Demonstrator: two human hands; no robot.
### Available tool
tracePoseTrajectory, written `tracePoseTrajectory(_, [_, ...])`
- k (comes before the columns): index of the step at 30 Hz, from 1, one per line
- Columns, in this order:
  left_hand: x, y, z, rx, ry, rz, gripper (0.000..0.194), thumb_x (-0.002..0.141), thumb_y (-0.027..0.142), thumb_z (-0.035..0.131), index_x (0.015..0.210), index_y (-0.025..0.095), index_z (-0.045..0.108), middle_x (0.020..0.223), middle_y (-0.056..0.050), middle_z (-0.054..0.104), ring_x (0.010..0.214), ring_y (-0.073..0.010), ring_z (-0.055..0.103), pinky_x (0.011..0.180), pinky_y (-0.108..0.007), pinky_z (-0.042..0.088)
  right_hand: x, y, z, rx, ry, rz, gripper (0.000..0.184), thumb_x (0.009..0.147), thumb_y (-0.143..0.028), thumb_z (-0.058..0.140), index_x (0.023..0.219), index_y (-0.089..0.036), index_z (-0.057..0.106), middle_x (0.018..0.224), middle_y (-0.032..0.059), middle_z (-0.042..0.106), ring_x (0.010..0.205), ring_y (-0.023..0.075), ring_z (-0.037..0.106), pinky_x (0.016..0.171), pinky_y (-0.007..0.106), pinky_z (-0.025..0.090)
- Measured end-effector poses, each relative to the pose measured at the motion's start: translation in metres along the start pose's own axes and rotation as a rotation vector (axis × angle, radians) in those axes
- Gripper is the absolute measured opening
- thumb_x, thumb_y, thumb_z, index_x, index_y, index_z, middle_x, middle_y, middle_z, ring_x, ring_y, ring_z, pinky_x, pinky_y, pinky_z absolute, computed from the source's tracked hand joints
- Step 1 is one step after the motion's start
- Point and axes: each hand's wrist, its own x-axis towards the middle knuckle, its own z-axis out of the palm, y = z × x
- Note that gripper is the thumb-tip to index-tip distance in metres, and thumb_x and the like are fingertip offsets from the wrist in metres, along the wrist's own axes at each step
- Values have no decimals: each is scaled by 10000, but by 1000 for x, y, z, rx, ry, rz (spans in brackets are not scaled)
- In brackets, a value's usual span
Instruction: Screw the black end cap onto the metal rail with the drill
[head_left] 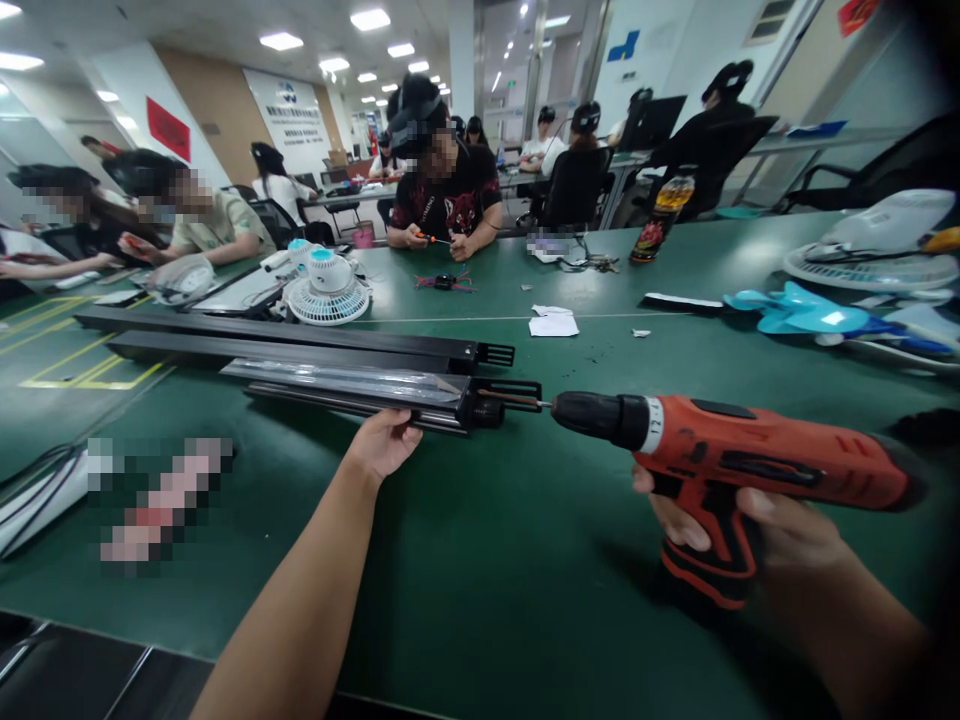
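From my view, I see a green table spreading below. At 11 o'clock, a white sign is on the brown wall panel, and a red paper is nearer to 10 o'clock. Bright ceiling lights shine above. At 12 to 1 o'clock there are glass partitions, and a black office chair stands at 1 o'clock.

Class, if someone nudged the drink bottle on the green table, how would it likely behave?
The bottle might tip if pushed high, as it stands tall and narrow. It is probably fairly weighty, since amber contents seem to show near its top.
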Motion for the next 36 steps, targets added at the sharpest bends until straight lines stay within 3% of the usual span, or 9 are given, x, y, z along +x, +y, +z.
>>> tracePoseTrajectory(5, [1,-1,-1,-20,-11,1,245,655,-59,792,717,152,684,654,17,648,507,-77,556,470,-186,494,-2,-2,6,-99,-15,-32,501,828,-660,806,1048,-216,884,516,36,608,367,197,482,294,319,406])
tracePoseTrajectory(10, [1,-1,0,-26,-19,2,247,645,-55,793,737,148,687,649,21,645,494,-74,542,475,-190,504,0,2,6,-94,-36,-102,495,833,-635,802,1028,-188,889,624,80,704,366,156,471,313,298,405])
tracePoseTrajectory(14, [1,-2,0,-24,-18,5,247,651,-61,781,746,148,690,664,17,661,501,-76,559,474,-185,504,-1,6,0,-66,-60,-20,548,869,-668,743,1067,-177,887,486,35,598,391,171,465,332,282,416])
tracePoseTrajectory(17, [1,-2,1,-22,-18,5,241,665,-57,767,745,157,692,659,23,658,516,-81,570,485,-189,508,-4,10,-4,-65,-52,-56,538,865,-654,755,1071,-172,876,521,40,622,398,149,452,359,271,418])
tracePoseTrajectory(23, [-2,-3,7,-19,-14,0,237,646,-44,782,695,155,664,640,33,647,499,-69,551,474,-180,501,-7,18,-15,-46,-54,14,579,892,-680,718,1147,-177,851,559,40,637,439,163,462,372,279,421])
tracePoseTrajectory(36, [-6,-1,13,-15,22,3,241,596,-33,799,684,148,666,625,37,644,490,-62,544,463,-171,498,-1,18,-14,-13,-134,3,578,909,-683,710,1165,-185,854,543,19,613,438,145,416,385,265,373])
